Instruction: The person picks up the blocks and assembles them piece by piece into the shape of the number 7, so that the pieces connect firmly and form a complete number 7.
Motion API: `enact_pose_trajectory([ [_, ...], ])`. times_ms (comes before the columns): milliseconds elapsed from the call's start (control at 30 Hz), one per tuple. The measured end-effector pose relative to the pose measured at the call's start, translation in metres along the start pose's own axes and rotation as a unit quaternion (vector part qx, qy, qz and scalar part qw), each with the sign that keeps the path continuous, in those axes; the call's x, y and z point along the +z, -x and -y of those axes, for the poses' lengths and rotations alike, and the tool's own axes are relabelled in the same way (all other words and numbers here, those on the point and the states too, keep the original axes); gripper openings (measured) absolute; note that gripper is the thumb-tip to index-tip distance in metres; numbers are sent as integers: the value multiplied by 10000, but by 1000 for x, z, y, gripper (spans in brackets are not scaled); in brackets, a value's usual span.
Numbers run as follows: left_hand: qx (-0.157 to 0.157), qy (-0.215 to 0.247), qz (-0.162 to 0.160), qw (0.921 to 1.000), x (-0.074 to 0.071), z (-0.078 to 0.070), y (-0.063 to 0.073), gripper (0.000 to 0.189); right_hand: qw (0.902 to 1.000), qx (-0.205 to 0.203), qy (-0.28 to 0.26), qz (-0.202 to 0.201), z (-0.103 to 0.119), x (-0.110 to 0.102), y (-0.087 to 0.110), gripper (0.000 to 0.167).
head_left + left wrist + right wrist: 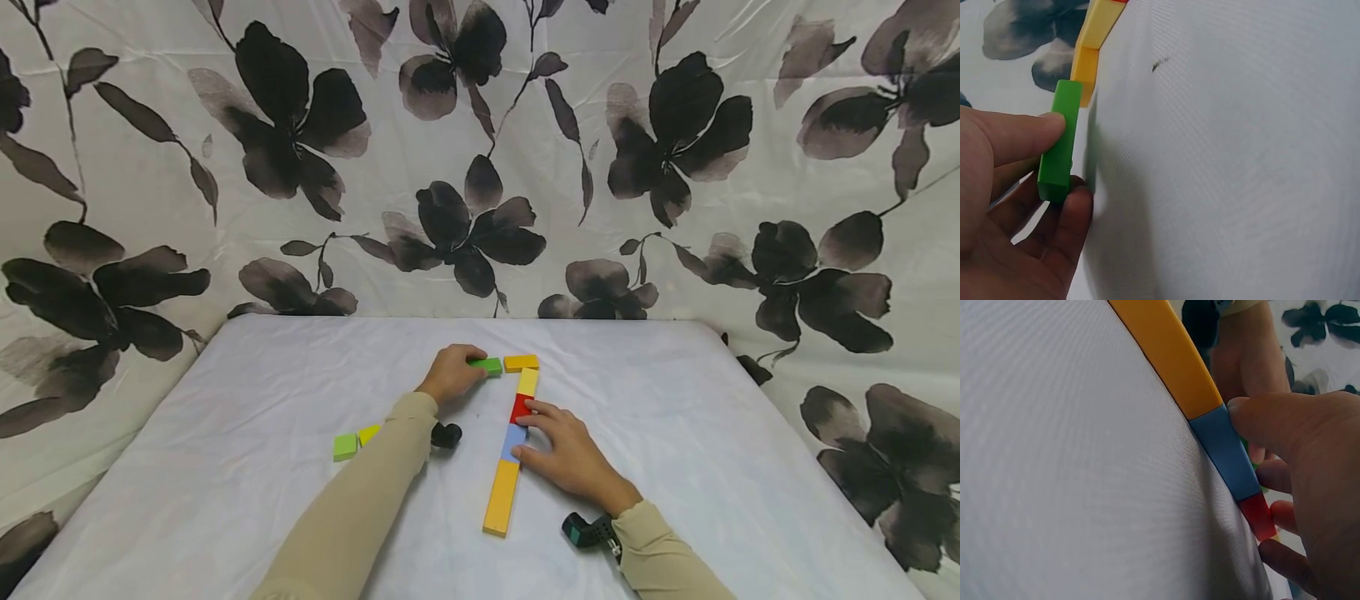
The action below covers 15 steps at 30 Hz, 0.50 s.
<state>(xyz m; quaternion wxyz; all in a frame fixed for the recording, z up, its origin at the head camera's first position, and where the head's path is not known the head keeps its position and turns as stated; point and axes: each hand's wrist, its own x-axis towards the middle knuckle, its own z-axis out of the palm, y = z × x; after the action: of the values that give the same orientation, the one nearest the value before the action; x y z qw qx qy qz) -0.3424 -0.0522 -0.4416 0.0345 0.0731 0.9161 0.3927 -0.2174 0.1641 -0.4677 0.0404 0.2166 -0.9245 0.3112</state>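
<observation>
In the head view, the left hand [453, 372] hides one end of a green rectangular block [492, 367], and the beige left sleeve [352, 500] partly covers a yellow block [368, 433]. The right-wrist view's edge crops a long orange-yellow block [1172, 359].

"How do we find the light?"

"Bright and even in the head view; we see only faint shadows on the white cloth [637, 367], and we cannot place the source."

"And up close?"

"In the left wrist view we catch a soft-edged shadow (faintly greenish) beside the green block [1060, 147]. Our right wrist view is dimmer: the blue block [1227, 453] fairly crisp, the left hand [1244, 369] beyond it soft."
</observation>
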Motion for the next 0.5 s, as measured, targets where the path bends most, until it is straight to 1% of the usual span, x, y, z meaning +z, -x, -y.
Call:
enact_pose_trajectory([
  [233,156,-182,-95,9997,5,-2,-2,34,10000,46,49,53,1,0,-1,45],
  [500,141,-470,-226,9985,7,-8,-1,33,10000,18,-6,-1,1,0,0,45],
])
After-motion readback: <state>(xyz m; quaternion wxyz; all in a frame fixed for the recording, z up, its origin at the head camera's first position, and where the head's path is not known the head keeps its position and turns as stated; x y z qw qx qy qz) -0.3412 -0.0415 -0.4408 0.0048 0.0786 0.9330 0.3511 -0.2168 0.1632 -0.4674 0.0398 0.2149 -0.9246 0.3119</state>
